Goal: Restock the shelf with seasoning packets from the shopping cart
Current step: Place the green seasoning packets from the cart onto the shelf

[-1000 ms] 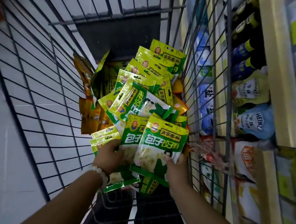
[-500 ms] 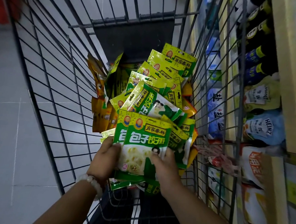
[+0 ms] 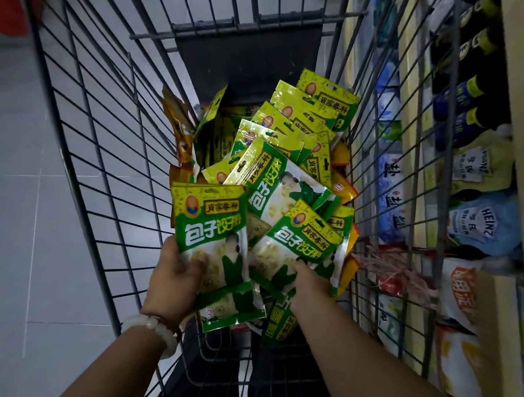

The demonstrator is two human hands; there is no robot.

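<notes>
Several green and yellow seasoning packets [image 3: 294, 144] lie piled in the wire shopping cart [image 3: 100, 138]. My left hand [image 3: 176, 273] grips a small stack of these packets [image 3: 210, 225] by the lower left edge, thumb on the front. My right hand [image 3: 307, 282] pinches another packet [image 3: 304, 244] at its lower edge, tilted to the right, apart from the left stack. More packets lie under both hands. A few orange packets [image 3: 180, 139] stand against the cart's left wall.
The shelf [image 3: 520, 159] runs along the right, beyond the cart's right wall. It holds dark bottles [image 3: 466, 90], Heinz pouches [image 3: 475, 225] and blue-white salt bags [image 3: 390, 178] above, orange-white bags [image 3: 462, 297] below. Grey floor tiles [image 3: 7, 173] lie to the left.
The packets held together in both hands have split: the left hand keeps a stack on the left, and the right hand has drawn one packet off to the right. The view has shifted closer.
</notes>
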